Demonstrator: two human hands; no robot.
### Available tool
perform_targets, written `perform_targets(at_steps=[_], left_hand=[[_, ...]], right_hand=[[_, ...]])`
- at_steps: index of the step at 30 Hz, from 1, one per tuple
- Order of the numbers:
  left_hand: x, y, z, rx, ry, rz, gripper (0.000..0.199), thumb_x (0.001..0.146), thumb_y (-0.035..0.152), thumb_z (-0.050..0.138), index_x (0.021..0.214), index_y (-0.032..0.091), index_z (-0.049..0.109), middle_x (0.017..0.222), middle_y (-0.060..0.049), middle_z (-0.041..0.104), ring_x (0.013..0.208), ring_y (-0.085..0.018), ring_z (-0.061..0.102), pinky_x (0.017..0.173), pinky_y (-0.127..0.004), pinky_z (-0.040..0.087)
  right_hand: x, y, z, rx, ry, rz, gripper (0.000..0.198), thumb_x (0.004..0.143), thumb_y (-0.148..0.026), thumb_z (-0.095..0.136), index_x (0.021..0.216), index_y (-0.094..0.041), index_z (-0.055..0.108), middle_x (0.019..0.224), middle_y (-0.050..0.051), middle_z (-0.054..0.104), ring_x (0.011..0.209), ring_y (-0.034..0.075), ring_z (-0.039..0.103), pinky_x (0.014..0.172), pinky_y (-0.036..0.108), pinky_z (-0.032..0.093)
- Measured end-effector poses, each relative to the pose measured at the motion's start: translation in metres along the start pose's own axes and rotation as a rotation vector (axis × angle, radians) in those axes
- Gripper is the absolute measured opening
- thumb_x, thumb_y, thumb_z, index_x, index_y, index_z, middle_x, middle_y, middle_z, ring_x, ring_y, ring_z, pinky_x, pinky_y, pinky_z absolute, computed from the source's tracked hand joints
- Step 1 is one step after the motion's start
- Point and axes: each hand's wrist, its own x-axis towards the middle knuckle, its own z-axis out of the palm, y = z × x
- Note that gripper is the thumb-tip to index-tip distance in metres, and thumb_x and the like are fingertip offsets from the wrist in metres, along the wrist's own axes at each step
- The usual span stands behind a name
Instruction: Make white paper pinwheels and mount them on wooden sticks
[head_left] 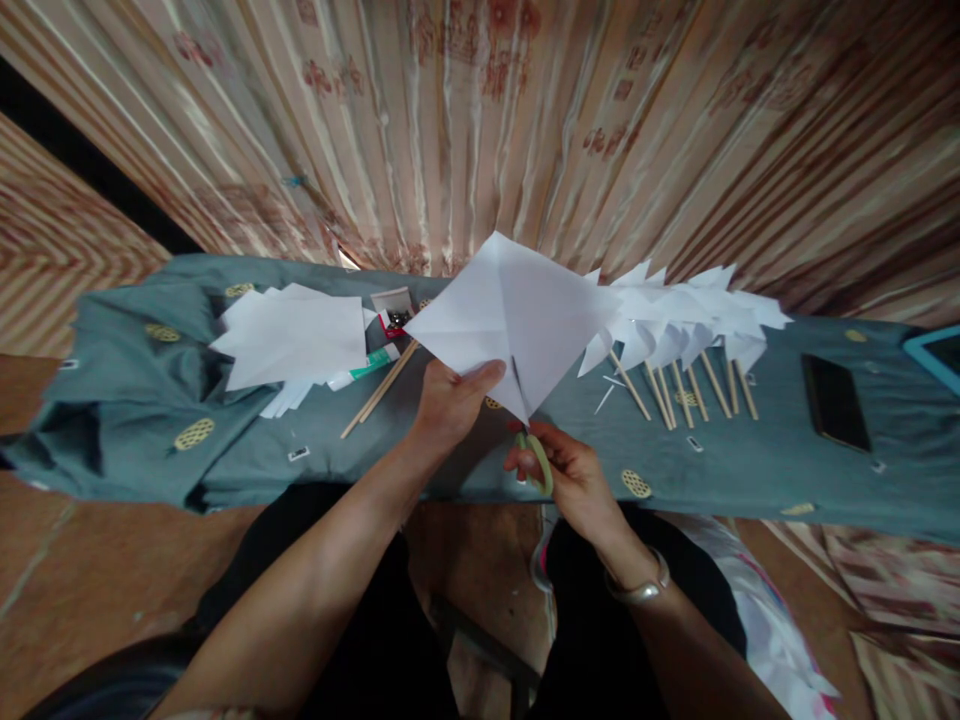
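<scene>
A square sheet of white paper (547, 300) with fold lines hangs cornerwise above the cloth-covered table. My left hand (450, 400) pinches its lower left edge, thumb on top. Scissors (538, 465) with pale green handles are in my right hand (570, 475), fingers through the loops. Their blades lie at the paper's lowest corner, along the crease, one blade showing dark over the sheet. To the right, several white paper pinwheels (667, 310) on wooden sticks lie in an overlapping row. A stack of white paper sheets (300, 335) lies to the left.
Beside the stack are a green and white tube (366, 367), a small red and black item (394, 322) and loose wooden sticks (381, 388). A dark phone (835, 402) and a blue-edged object (937, 358) lie at right. A patterned curtain (465, 130) hangs behind the table.
</scene>
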Motion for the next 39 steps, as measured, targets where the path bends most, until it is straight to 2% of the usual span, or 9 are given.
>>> perform_targets(at_steps=[16, 21, 27, 33, 39], left_hand=[[-0.0022, -0.0006, 0.0014, -0.051, -0.009, -0.037, 0.015, 0.066, 0.029, 0.075, 0.064, 0.018, 0.065, 0.068, -0.002, 0.068, 0.066, -0.018, 0.062, 0.066, -0.029, 0.051], [-0.0054, -0.0014, 0.002, -0.074, -0.016, -0.061, 0.013, 0.066, 0.026, 0.076, 0.069, 0.016, 0.067, 0.068, 0.0, 0.067, 0.064, -0.016, 0.06, 0.065, -0.027, 0.049], [-0.0056, -0.0046, 0.0018, -0.066, -0.029, -0.068, 0.017, 0.066, 0.029, 0.075, 0.066, 0.015, 0.066, 0.064, 0.001, 0.064, 0.06, -0.013, 0.056, 0.062, -0.025, 0.046], [-0.0052, -0.0051, 0.002, -0.075, -0.027, -0.062, 0.015, 0.065, 0.027, 0.075, 0.067, 0.015, 0.067, 0.065, 0.0, 0.065, 0.063, -0.014, 0.059, 0.064, -0.026, 0.048], [-0.0074, -0.0045, 0.0016, -0.083, -0.042, -0.084, 0.015, 0.066, 0.028, 0.075, 0.065, 0.016, 0.066, 0.065, 0.0, 0.065, 0.062, -0.014, 0.059, 0.063, -0.026, 0.048]], right_hand=[[0.0001, -0.0005, -0.0007, 0.004, -0.019, -0.036, 0.041, 0.08, -0.057, 0.071, 0.098, -0.02, 0.067, 0.07, 0.001, 0.071, 0.057, 0.012, 0.059, 0.053, 0.024, 0.047], [-0.0002, -0.0017, -0.0014, 0.002, -0.012, -0.012, 0.041, 0.078, -0.057, 0.073, 0.095, -0.02, 0.066, 0.073, 0.003, 0.071, 0.06, 0.013, 0.059, 0.055, 0.024, 0.048], [0.0004, -0.0018, -0.0012, 0.004, -0.006, -0.017, 0.041, 0.077, -0.058, 0.073, 0.09, -0.02, 0.066, 0.072, 0.002, 0.071, 0.059, 0.013, 0.058, 0.054, 0.024, 0.046], [0.0004, 0.0, -0.0002, 0.015, 0.007, -0.016, 0.042, 0.076, -0.058, 0.074, 0.095, -0.021, 0.068, 0.069, 0.001, 0.07, 0.057, 0.013, 0.057, 0.053, 0.024, 0.046], [0.0003, -0.0018, 0.0009, -0.001, 0.013, -0.012, 0.041, 0.076, -0.061, 0.072, 0.082, -0.021, 0.065, 0.069, 0.002, 0.07, 0.056, 0.013, 0.056, 0.051, 0.023, 0.043]])
